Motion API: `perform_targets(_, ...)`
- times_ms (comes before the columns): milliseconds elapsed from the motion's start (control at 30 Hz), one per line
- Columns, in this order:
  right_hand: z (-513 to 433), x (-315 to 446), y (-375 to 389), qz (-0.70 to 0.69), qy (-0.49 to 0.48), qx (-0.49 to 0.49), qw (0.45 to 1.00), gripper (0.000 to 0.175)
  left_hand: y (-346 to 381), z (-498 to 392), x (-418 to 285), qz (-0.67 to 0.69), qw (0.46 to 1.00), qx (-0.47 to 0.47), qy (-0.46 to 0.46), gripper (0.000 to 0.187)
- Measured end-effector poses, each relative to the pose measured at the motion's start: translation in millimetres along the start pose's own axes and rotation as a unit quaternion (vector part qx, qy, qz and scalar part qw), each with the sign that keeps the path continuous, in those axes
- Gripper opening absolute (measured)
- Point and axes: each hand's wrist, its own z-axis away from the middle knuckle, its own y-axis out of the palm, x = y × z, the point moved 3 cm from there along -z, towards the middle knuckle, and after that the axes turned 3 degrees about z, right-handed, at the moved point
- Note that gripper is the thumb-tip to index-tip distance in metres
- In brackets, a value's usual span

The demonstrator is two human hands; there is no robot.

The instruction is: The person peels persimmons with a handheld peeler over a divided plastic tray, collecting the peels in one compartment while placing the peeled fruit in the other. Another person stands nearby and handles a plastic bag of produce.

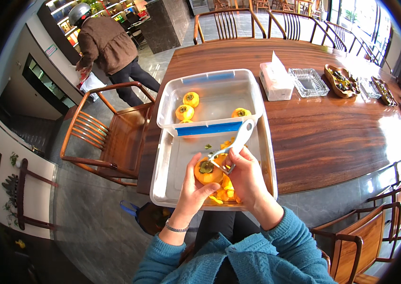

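Note:
My left hand [197, 191] holds an orange persimmon [208, 174] with its green calyx facing up. A white-handled Y-shaped peeler [242, 136] is in my right hand [248, 174], its blade end beside the calyx. Beneath both hands lies a shallow metal tray [172, 170] bearing orange peel strips [226, 193] and small calyx pieces [208, 146]. A clear plastic bin [218, 85] with blue side strips rests over the tray's far part. Inside it several persimmons [185, 112] sit at the left and another persimmon [241, 113] at the right.
The wooden table [314, 142] bears a tissue pack [275, 80], a glass dish [308, 82] and a wooden snack bowl [341, 81]. Wooden chairs stand around; one chair [115, 135] is close at the left. Beyond it a helmeted person [109, 46] bends over a white bag. A dark bag [153, 217] lies below the table.

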Motion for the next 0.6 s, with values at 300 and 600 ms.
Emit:
perform_targets(300, 2.9, 3.1, 2.1, 0.080, 0.011, 0.031, 0.996, 0.005, -1.1, 4.4, 1.9, 0.034, 0.997, 0.032, -0.058, 0.055)
perform_targets(600, -10.4, 0.5, -5.8, 0.051, 0.041, 0.064, 0.996, 0.006, -9.8, -0.6, 6.0, 0.131, 0.984, 0.032, -0.120, 0.063)
